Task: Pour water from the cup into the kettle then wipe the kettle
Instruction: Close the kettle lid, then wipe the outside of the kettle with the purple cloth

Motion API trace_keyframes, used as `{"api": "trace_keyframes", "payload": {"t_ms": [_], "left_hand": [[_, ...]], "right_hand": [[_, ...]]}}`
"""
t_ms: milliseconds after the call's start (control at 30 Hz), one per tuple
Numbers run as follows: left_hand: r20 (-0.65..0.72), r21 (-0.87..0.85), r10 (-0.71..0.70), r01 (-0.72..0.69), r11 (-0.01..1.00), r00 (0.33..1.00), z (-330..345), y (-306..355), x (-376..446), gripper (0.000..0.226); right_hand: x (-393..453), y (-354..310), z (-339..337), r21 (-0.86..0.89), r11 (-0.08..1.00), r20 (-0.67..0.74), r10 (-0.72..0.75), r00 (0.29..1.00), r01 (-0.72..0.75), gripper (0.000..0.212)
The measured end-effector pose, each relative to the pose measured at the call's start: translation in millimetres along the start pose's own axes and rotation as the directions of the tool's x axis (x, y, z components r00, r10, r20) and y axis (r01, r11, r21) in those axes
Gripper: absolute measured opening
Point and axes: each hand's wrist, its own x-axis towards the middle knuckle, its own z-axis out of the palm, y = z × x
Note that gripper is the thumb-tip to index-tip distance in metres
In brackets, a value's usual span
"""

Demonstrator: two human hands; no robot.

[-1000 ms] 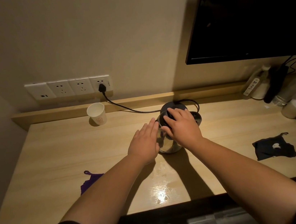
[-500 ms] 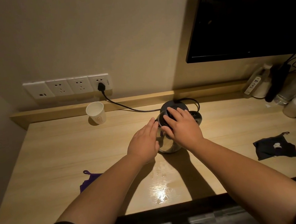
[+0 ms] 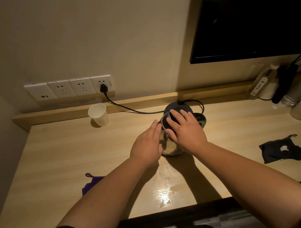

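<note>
Pale wood bench (image 3: 56, 164) against a plain wall, dim and yellow. Row of white sockets (image 3: 69, 87) with one black plug (image 3: 103, 88). Big dark screen (image 3: 258, 9) up on the right. Wet shine on the wood near the front edge. Shiny kettle (image 3: 170, 146) mid-bench, mostly hidden. Right hand (image 3: 185, 128) flat on its lid, fingers spread. Left hand (image 3: 147, 145) straight-fingered against its side. Paper cup (image 3: 98, 115) upright, well apart, by the back ledge. Purple cloth (image 3: 91, 184) half hidden behind an arm. Dark cloth (image 3: 282, 151) on the right. Bottles (image 3: 296, 92) at far right, blurry and cut off.
</note>
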Motion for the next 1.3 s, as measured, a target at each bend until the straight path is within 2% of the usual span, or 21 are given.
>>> {"api": "trace_keyframes", "payload": {"t_ms": [167,367,433,533,633,733,933,1067,1167,1300], "left_hand": [[0.013,0.036,-0.001,0.001,0.999,1.000,-5,-2,-2,0.070],[0.040,0.083,-0.124,0.120,0.989,0.991,-6,-17,-33,0.068],[0.067,0.107,-0.172,0.164,0.981,0.983,-6,-28,-50,0.066],[0.116,0.132,-0.246,0.230,0.964,0.962,-3,-47,-81,0.062],[0.151,0.158,-0.311,0.288,0.945,0.938,1,-65,-112,0.060],[0.207,0.179,-0.370,0.337,0.924,0.906,3,-82,-141,0.060],[0.236,0.228,-0.357,0.306,0.924,0.904,13,-113,-177,0.054],[0.239,0.170,-0.267,0.231,0.958,0.934,20,-127,-177,0.060],[0.308,0.160,-0.176,0.131,0.978,0.935,28,-138,-170,0.068],[0.429,0.196,-0.068,-0.020,0.980,0.901,49,-154,-167,0.070]], "right_hand": [[0,1,-1,0.016,1.000,0.024,-0.022,0.999,0.022,0.050],[-4,-5,-8,0.034,0.999,0.057,-0.020,0.998,0.018,0.061],[-10,-13,-13,0.026,0.996,0.024,-0.082,0.996,0.081,0.058],[-25,-32,-12,0.007,0.961,-0.011,-0.278,0.961,0.278,0.051],[-43,-55,6,0.041,0.922,0.026,-0.385,0.922,0.384,0.046],[-61,-73,31,0.071,0.906,0.113,-0.422,0.900,0.416,0.044],[-85,-97,74,0.138,0.920,0.365,-0.392,0.844,0.368,0.051],[-87,-120,86,0.165,0.948,0.369,-0.316,0.874,0.273,0.051],[-86,-136,100,0.128,0.973,0.377,-0.228,0.898,0.194,0.054],[-95,-148,122,0.077,0.996,0.488,-0.071,0.870,0.038,0.065]]}}
